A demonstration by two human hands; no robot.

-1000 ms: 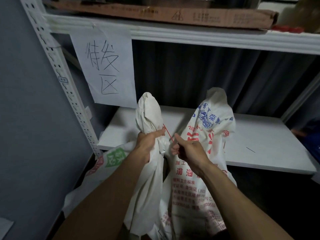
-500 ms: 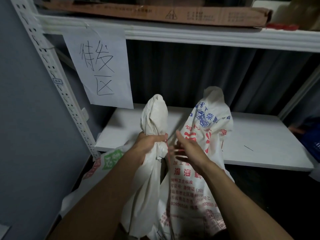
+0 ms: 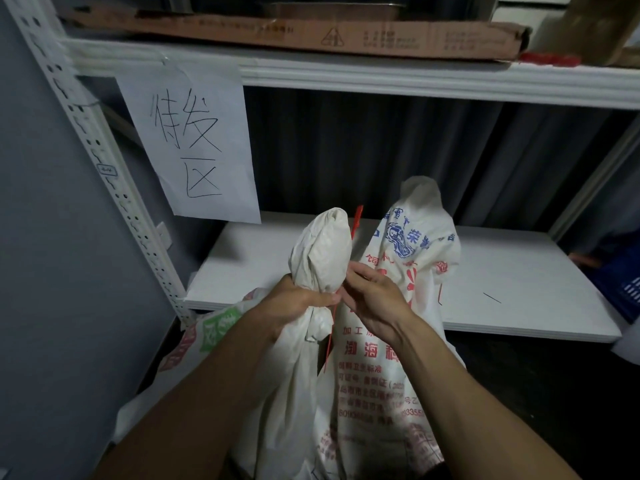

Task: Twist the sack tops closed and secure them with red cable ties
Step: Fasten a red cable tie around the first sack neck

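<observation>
Left hand (image 3: 298, 306) grips the plain sack's (image 3: 322, 258) twisted neck while the right hand (image 3: 374, 296) pinches the red tie (image 3: 356, 220) at its 3 o'clock, so tying seems under way and looping and threading likely come next, with the printed sack (image 3: 415, 244) beyond and the shelf (image 3: 519, 271) at 12.

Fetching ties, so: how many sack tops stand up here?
2: a plain white top gripped by the left hand, and a printed top behind the right hand, which pinches a red cable tie. Green-printed sacking at lower left may be another sack.
</observation>
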